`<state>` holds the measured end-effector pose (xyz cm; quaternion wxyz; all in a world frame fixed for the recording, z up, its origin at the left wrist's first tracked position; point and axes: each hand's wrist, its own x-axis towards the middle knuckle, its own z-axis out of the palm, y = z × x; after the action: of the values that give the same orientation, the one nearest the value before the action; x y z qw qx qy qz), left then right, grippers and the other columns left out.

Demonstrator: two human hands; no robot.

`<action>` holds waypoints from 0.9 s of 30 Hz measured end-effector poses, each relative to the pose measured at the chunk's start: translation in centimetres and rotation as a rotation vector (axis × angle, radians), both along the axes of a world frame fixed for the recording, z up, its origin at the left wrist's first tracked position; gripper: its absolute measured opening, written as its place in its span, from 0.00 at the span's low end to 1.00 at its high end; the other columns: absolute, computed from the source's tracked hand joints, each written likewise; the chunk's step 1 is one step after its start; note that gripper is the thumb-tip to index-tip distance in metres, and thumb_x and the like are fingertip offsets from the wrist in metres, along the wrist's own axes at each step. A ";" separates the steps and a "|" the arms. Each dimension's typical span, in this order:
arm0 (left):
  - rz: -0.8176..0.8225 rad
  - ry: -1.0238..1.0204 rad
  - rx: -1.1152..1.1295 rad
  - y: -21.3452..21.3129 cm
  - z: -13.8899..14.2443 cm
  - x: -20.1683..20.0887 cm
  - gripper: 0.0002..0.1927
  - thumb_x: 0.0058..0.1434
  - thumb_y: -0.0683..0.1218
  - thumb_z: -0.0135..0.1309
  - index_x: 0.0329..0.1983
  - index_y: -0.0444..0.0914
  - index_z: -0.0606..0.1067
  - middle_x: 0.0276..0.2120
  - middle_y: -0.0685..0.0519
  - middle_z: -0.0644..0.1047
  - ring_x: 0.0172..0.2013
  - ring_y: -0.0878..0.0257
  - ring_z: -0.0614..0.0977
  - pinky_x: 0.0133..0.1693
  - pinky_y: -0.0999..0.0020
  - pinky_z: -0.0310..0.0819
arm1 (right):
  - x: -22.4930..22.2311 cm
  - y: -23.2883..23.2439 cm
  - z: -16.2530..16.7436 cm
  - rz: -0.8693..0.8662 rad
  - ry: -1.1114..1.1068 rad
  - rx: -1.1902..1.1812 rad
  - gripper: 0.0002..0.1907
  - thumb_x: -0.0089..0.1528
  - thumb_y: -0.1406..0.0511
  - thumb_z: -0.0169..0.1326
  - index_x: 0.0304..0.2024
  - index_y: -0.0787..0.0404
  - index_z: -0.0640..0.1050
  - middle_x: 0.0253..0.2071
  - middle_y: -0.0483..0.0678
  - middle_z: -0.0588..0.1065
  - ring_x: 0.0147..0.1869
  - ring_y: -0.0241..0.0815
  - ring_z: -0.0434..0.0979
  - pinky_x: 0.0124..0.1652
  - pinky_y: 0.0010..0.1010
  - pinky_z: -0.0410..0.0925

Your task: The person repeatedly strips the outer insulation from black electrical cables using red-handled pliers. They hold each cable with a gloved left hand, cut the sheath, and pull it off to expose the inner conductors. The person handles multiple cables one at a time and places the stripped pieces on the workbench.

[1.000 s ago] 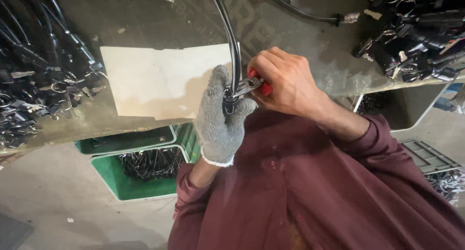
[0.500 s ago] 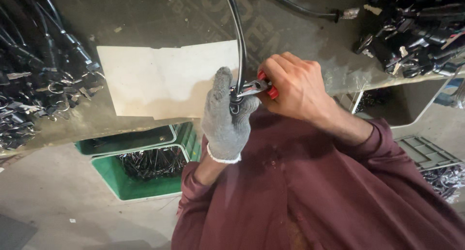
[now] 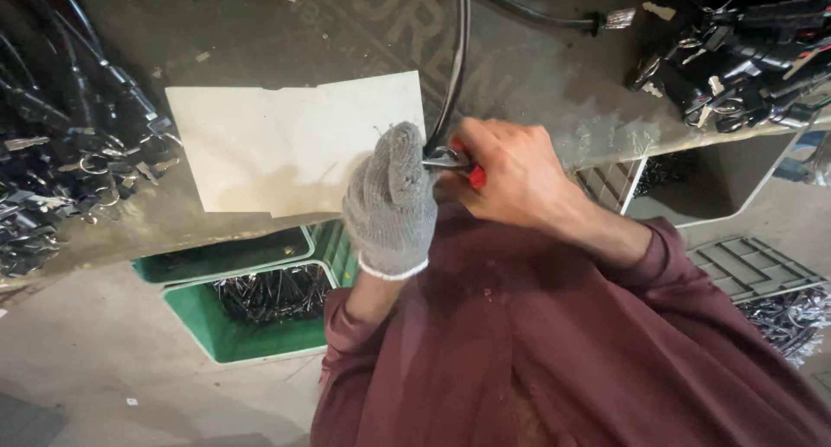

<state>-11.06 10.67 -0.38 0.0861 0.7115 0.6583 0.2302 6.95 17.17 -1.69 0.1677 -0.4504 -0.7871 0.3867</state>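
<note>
Head view, looking straight down at the bench edge. Left hand (image 3: 391, 200) wears a grey knit glove and is fisted tight around the lower end of a black cable (image 3: 452, 75). That cable runs up the worktop (image 3: 537, 83) and out of the top of the frame. Right hand (image 3: 511, 174) is bare, fingers wrapped closed around red-handled pliers (image 3: 459, 163); only a bit of red grip and the metal head show. Pliers' nose sits right at the cable end, touching the gloved fist. Can't tell what exactly the nose bites on, too small and half hidden.

Both hands meet just off the front edge of the worktop, over the person's maroon shirt (image 3: 563, 352). Pale cardboard sheet (image 3: 286, 144) lies flat on the bench just left of the gloved hand. Heaps of black cable assemblies with metal rings: one pile far left (image 3: 61, 161), one far right (image 3: 736, 57). Green crate (image 3: 260, 343) sits on the floor under the bench edge, dark metal parts inside. Second loose cable with a metal end fitting (image 3: 597, 19) lies on the bench near the top, apart from the held one.
</note>
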 end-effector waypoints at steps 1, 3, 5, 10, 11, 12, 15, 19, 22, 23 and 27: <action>0.013 -0.030 -0.017 0.0 0.4 0.0 0.35 0.67 0.45 0.66 0.73 0.38 0.63 0.56 0.46 0.76 0.49 0.48 0.80 0.50 0.53 0.76 | -0.2 0.3 -0.3 -0.006 -0.032 0.054 0.18 0.55 0.63 0.67 0.39 0.61 0.72 0.32 0.48 0.75 0.39 0.53 0.78 0.36 0.43 0.69; 0.018 -0.352 -0.199 -0.2 1.3 -0.3 0.37 0.67 0.46 0.65 0.75 0.37 0.61 0.56 0.46 0.77 0.48 0.53 0.82 0.49 0.61 0.78 | -0.4 1.1 -1.1 -0.008 -0.020 0.133 0.16 0.54 0.65 0.68 0.36 0.61 0.72 0.32 0.48 0.75 0.39 0.52 0.78 0.35 0.42 0.68; -0.008 -0.849 -0.405 -0.3 2.2 -0.7 0.36 0.70 0.45 0.62 0.77 0.36 0.61 0.52 0.48 0.77 0.46 0.59 0.81 0.47 0.68 0.80 | -0.4 1.9 -2.0 0.031 0.083 0.185 0.17 0.53 0.64 0.69 0.32 0.60 0.72 0.31 0.48 0.74 0.36 0.52 0.76 0.32 0.41 0.67; -0.031 -1.483 -0.646 -0.5 3.9 -0.5 0.35 0.72 0.40 0.57 0.79 0.33 0.59 0.43 0.53 0.76 0.39 0.69 0.77 0.43 0.76 0.76 | -0.5 3.5 -3.6 0.181 0.366 0.165 0.19 0.51 0.66 0.70 0.33 0.62 0.70 0.32 0.49 0.70 0.39 0.52 0.74 0.36 0.41 0.67; -0.018 -1.465 -0.628 -0.5 4.2 -0.4 0.35 0.72 0.40 0.57 0.79 0.34 0.59 0.43 0.54 0.76 0.39 0.69 0.77 0.44 0.75 0.77 | -0.5 3.6 -3.6 0.197 0.363 0.133 0.19 0.48 0.67 0.70 0.31 0.62 0.70 0.30 0.49 0.69 0.37 0.52 0.73 0.35 0.42 0.66; -0.007 -1.446 -0.608 -0.5 4.3 -0.2 0.35 0.72 0.39 0.57 0.79 0.35 0.59 0.43 0.54 0.76 0.39 0.69 0.77 0.45 0.74 0.78 | -0.6 3.5 -3.6 0.183 0.323 0.130 0.19 0.47 0.68 0.68 0.32 0.62 0.70 0.30 0.50 0.69 0.38 0.52 0.73 0.36 0.42 0.66; 0.024 -1.201 -0.480 -0.2 4.0 -0.1 0.33 0.75 0.40 0.56 0.79 0.37 0.57 0.44 0.53 0.76 0.39 0.68 0.78 0.45 0.73 0.79 | -0.7 2.7 -3.2 0.147 0.230 0.106 0.18 0.46 0.70 0.64 0.35 0.63 0.71 0.32 0.51 0.71 0.39 0.53 0.74 0.36 0.42 0.68; 0.103 -0.318 -0.464 1.2 3.0 -0.6 0.37 0.67 0.46 0.59 0.76 0.36 0.60 0.45 0.50 0.80 0.38 0.55 0.83 0.37 0.61 0.74 | -1.4 1.7 -2.5 0.039 0.005 0.110 0.15 0.51 0.69 0.64 0.39 0.60 0.75 0.35 0.47 0.75 0.39 0.51 0.76 0.35 0.41 0.68; 0.043 -0.298 -0.236 1.8 3.6 -1.5 0.34 0.72 0.52 0.58 0.76 0.39 0.59 0.51 0.48 0.78 0.42 0.54 0.84 0.42 0.63 0.79 | -2.2 3.2 -1.2 -0.001 -0.100 0.289 0.14 0.55 0.66 0.66 0.39 0.59 0.75 0.37 0.47 0.74 0.42 0.51 0.76 0.37 0.41 0.68; 0.132 -0.215 -0.242 1.8 4.3 -2.1 0.29 0.75 0.50 0.55 0.75 0.40 0.61 0.51 0.49 0.79 0.43 0.54 0.84 0.42 0.64 0.78 | -2.5 3.9 -0.5 0.001 -0.104 0.351 0.15 0.56 0.64 0.67 0.40 0.58 0.75 0.37 0.49 0.74 0.43 0.52 0.75 0.38 0.41 0.68; 0.423 -0.450 -0.094 2.1 6.9 -8.5 0.29 0.76 0.49 0.47 0.75 0.33 0.58 0.47 0.47 0.80 0.36 0.58 0.80 0.37 0.62 0.75 | -1.9 7.6 2.9 -0.038 -0.051 0.741 0.28 0.50 0.50 0.61 0.43 0.64 0.74 0.42 0.53 0.74 0.45 0.53 0.74 0.40 0.40 0.70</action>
<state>-19.59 12.74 6.51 0.2124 0.4851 0.7662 0.3640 5.10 24.74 1.19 0.3069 -0.3833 -0.8690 0.0613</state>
